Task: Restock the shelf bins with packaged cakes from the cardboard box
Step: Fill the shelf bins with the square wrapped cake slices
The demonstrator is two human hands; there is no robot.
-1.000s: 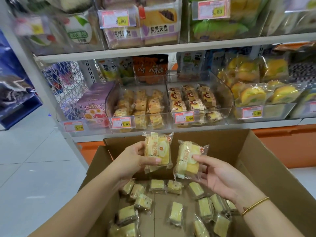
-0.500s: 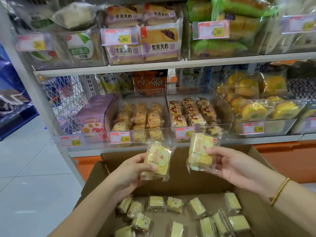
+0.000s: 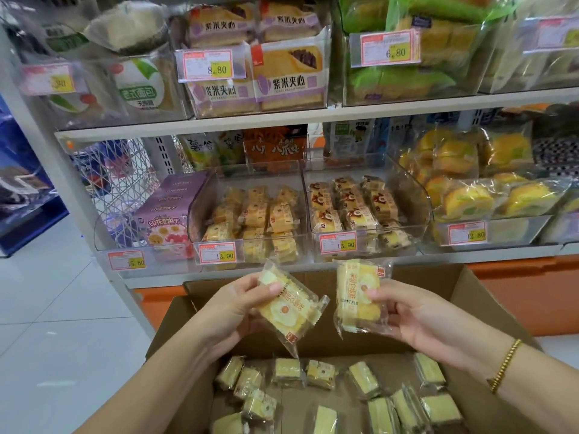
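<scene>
At the bottom of the frame, loose cakes point(image 3: 319, 374) lie in the cardboard box point(image 3: 501, 311). Mid-frame, the left hand point(image 3: 232, 311) has its grip pinched on a tilted cake point(image 3: 289, 308), and the right hand point(image 3: 416, 317) holds an upright cake point(image 3: 357, 296). Beyond, the left bin point(image 3: 200, 208) and right bin point(image 3: 419, 202) are each tagged 13.90. In the upper frame, purple packs point(image 3: 289, 79) read 紫米夹心, tagged 8.80.

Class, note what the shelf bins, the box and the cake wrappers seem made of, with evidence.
Shelf bins: clear rigid plastic, glossy; cakes show through.
Box: brown matte cardboard, folded flaps.
Cake wrappers: thin clear film, probably plastic, crinkled and glinting.
</scene>
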